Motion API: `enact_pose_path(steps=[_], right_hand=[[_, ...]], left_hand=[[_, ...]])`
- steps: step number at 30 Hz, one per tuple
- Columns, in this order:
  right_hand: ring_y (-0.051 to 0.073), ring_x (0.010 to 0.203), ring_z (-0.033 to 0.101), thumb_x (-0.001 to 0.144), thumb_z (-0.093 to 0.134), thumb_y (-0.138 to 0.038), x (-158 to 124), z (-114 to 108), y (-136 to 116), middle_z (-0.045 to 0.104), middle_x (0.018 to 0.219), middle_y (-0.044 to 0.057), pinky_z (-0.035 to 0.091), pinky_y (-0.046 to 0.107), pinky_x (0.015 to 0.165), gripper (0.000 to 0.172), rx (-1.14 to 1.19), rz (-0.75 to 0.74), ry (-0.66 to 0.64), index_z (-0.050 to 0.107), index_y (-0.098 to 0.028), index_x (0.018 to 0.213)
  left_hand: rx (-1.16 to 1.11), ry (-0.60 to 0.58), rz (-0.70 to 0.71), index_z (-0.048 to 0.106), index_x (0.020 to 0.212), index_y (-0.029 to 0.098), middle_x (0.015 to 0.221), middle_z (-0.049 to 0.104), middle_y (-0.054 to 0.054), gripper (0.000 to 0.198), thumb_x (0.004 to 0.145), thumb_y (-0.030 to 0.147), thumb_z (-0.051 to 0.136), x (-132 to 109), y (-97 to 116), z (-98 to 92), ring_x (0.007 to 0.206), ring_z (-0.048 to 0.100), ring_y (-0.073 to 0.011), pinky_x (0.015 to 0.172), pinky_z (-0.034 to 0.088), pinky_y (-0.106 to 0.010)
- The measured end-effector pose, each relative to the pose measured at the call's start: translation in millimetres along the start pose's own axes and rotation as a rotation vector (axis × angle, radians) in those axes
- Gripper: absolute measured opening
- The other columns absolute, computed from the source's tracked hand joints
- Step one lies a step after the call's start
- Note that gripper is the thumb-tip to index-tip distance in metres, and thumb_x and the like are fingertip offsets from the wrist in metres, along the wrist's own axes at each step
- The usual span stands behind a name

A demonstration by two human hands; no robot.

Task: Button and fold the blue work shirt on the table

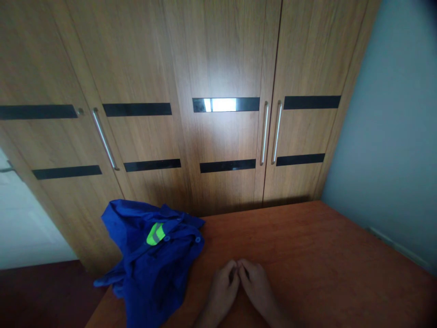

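My left hand (226,283) and my right hand (255,280) rest close together on the reddish-brown wooden table (290,241), near the bottom middle of the head view. Their fingers are curled in, and the thumb sides meet at the front. Nothing shows in either hand, though the palms face away from me. To the left of my hands lies a crumpled blue work jacket (157,273) with buttons and a yellow-green reflective patch (156,234). Part of it hangs over the table's left edge, and neither hand touches it.
Behind the table stands a wooden wardrobe (225,191) with black strips and metal handles (264,133). A pale blue wall (392,136) borders the right side. At far left are a white door (27,218) and dark red floor (41,291).
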State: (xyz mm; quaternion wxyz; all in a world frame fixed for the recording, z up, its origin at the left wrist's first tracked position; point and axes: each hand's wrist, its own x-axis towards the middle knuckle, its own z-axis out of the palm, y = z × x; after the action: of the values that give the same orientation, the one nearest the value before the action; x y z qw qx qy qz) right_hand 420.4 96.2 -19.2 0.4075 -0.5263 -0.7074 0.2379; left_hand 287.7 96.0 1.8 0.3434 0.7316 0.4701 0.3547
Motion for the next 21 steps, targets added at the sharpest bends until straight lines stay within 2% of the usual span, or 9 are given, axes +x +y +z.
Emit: enact_pose_path(steps=[8, 21], right_hand=[[0.014, 0.065, 0.061, 0.095, 0.032, -0.025, 0.0, -1.5, -2.6, 0.066, 0.072, 0.003, 0.037, 0.022, 0.062, 0.035, -0.05, 0.013, -0.012, 0.059, -0.02, 0.075], [0.014, 0.066, 0.061, 0.096, 0.031, -0.029, -0.6, -3.6, -2.8, 0.066, 0.072, 0.004, 0.04, 0.022, 0.064, 0.037, -0.03, 0.01, -0.022, 0.062, -0.019, 0.077]], left_hand=[[0.011, 0.003, 0.005, 0.052, 0.075, 0.02, 0.073, 0.061, -0.001, 0.019, 0.089, 0.022, 0.039, -0.1, 1.0, -0.7, 0.069, 0.057, -0.0145, 0.065, 0.038, -0.022], [-0.004, 0.004, 0.018, 0.053, 0.076, 0.02, 0.074, 0.061, -0.001, 0.019, 0.09, 0.024, 0.04, -1.0, 5.2, -1.5, 0.069, 0.057, -0.0147, 0.065, 0.038, -0.023]])
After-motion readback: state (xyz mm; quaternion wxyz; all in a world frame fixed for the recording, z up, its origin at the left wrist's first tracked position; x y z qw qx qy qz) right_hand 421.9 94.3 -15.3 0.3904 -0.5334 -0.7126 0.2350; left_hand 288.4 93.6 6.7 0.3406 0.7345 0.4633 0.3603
